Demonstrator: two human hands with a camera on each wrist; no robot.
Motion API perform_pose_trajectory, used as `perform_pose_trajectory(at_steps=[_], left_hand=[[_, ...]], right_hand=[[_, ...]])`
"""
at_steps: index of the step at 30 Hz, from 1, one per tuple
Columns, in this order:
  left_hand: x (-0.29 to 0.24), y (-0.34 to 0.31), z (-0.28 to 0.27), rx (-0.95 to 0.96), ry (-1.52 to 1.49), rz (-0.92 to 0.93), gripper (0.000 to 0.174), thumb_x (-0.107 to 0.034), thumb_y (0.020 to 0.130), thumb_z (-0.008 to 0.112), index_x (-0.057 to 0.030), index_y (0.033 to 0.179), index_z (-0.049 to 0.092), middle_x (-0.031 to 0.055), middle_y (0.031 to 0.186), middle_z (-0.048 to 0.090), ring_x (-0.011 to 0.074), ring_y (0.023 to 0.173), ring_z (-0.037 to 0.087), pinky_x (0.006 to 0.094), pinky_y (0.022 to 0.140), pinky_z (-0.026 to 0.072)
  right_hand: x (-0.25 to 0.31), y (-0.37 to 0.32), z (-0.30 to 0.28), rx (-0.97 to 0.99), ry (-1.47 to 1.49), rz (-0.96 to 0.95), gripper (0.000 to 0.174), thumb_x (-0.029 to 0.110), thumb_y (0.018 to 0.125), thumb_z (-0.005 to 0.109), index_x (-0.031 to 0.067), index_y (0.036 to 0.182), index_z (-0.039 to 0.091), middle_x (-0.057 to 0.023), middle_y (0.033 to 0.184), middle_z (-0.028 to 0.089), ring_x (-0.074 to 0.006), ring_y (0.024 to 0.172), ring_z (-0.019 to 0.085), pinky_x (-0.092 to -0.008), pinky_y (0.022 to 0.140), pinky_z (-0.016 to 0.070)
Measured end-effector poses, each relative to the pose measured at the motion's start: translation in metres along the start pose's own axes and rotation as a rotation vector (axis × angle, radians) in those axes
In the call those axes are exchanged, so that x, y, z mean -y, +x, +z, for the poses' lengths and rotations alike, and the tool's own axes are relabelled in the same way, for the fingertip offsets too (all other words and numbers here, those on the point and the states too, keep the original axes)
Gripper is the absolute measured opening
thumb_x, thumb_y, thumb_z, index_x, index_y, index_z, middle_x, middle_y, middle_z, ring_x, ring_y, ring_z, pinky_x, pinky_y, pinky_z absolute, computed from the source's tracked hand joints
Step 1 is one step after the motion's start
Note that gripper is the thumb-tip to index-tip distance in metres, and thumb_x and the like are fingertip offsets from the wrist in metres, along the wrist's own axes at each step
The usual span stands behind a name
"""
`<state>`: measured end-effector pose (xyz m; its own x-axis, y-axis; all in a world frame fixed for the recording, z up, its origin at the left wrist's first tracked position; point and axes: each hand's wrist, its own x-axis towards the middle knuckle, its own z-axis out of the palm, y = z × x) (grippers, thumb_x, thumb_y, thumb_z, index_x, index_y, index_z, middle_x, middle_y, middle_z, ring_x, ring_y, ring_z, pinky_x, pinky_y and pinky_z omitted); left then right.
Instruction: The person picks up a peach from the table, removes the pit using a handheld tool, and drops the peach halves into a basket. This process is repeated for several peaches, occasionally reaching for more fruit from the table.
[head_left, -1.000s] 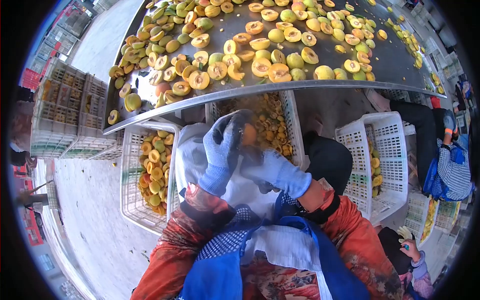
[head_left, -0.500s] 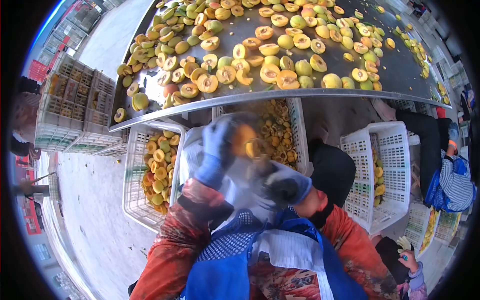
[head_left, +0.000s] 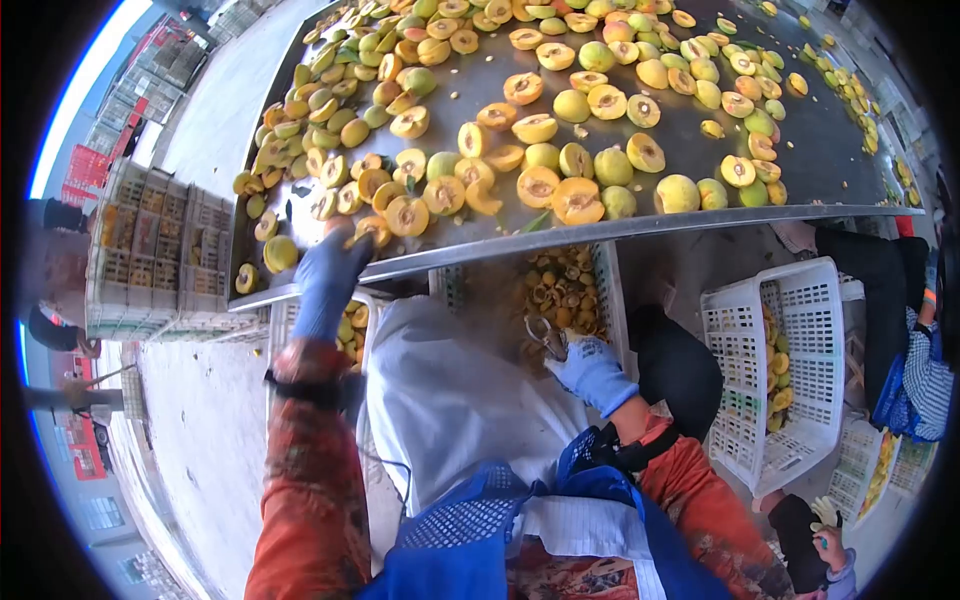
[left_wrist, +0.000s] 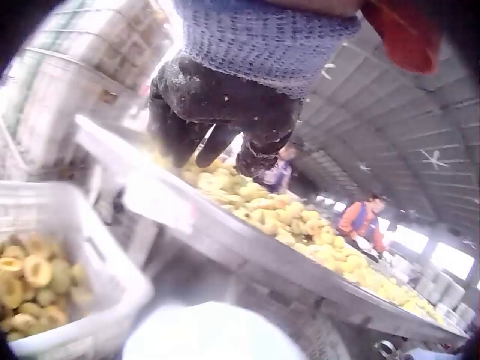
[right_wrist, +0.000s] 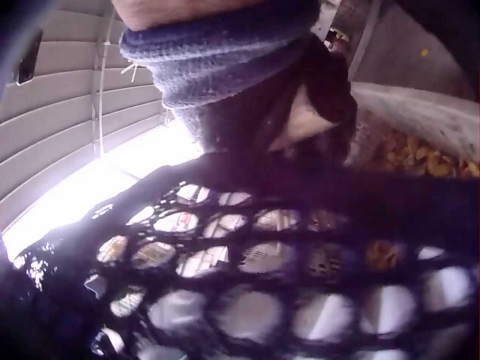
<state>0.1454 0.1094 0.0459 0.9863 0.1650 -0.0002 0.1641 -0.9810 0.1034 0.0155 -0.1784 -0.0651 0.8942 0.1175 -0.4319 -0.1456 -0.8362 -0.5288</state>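
Observation:
In the head view my left hand (head_left: pixel 335 280), in a blue knitted glove with dark coating, reaches over the metal table's front edge to the halved peaches (head_left: pixel 408 215). The left wrist view shows its dark fingers (left_wrist: pixel 180 135) pointing down at the fruit, light showing between them. An orange peach (head_left: pixel 340 232) overlaps the fingertips in the head view. My right hand (head_left: pixel 592 372), gloved alike, grips a metal tool with a looped end (head_left: pixel 545 338) above a crate of peach scraps (head_left: pixel 565 295). In the right wrist view, dark dotted mesh cloth (right_wrist: pixel 247 285) covers the lower part.
The metal table (head_left: pixel 520 225) spans the front, its raised rim (head_left: pixel 600 226) above my lap. A white crate (head_left: pixel 275 345) with peaches stands left, another white crate (head_left: pixel 815 340) right. Stacked crates (head_left: pixel 130 270) rise at far left. A white cloth (head_left: pixel 440 390) covers my lap; people work nearby.
My left hand has moved from over the lap, with an orange peach by it, up and left to the table's edge. The right hand has drawn apart from it, its metal tool now showing.

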Motion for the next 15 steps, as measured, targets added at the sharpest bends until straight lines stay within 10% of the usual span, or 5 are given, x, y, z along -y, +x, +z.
perform_pose_trajectory(at_steps=[6,15], left_hand=[[-0.07,0.054,0.064,0.07,0.187,0.143,0.052,-0.033,0.065,0.065,-0.009,0.107,0.044,0.0199,0.099,0.053,0.0351,0.091,0.054,0.0414,0.075,0.0436],[-0.015,0.053,0.083,0.038,-0.473,0.228,0.047,-0.016,0.058,0.066,-0.007,0.102,0.049,0.0133,0.095,0.057,0.027,0.09,0.055,0.0335,0.078,0.0435]], right_hand=[[-0.011,0.005,0.019,0.033,0.031,-0.026,0.043,0.035,0.068,0.061,0.0077,0.1,0.051,-0.0174,0.083,0.058,-0.0317,0.078,0.058,-0.0406,0.067,0.0442],[0.003,-0.002,0.019,-0.008,-0.001,-0.109,0.045,0.04,0.071,0.057,0.005,0.098,0.054,-0.0192,0.085,0.058,-0.0348,0.081,0.056,-0.042,0.071,0.0437]])
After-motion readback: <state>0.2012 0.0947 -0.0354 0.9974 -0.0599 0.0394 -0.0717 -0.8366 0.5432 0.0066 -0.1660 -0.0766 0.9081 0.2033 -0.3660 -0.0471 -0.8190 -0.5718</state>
